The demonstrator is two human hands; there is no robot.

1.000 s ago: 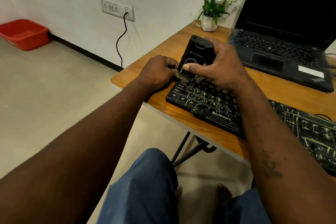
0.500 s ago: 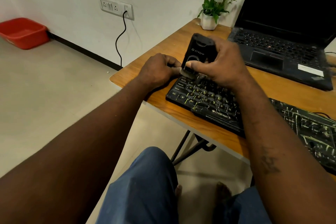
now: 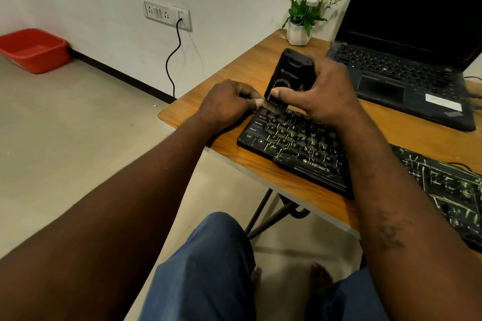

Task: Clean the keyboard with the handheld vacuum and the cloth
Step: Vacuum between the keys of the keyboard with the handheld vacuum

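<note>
Step in hand, I judge: vacuum pass, top key row.
- Handheld vacuum (image 3: pixel 289 78): upright, brush on keyboard (image 3: pixel 294 143) at its 11 o'clock corner, on table (image 3: pixel 229 78).
- Right hand (image 3: pixel 326 94): wrapped round vacuum.
- Left hand (image 3: pixel 227 104): curled at keyboard's 9 o'clock edge; I cannot tell whether it grips.
- Next: steady sweep toward 3 o'clock.

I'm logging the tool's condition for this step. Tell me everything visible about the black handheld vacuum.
The black boxy handheld vacuum looks like matte plastic, with pale lettering and an oval ring on its front. It stands nearly upright over the far left corner of the black keyboard. A brush of bristles at its lower end meets the keys. The right hand grips its body, thumb across the front. The left hand has its fingertips beside the brush; contact is unclear.
</note>
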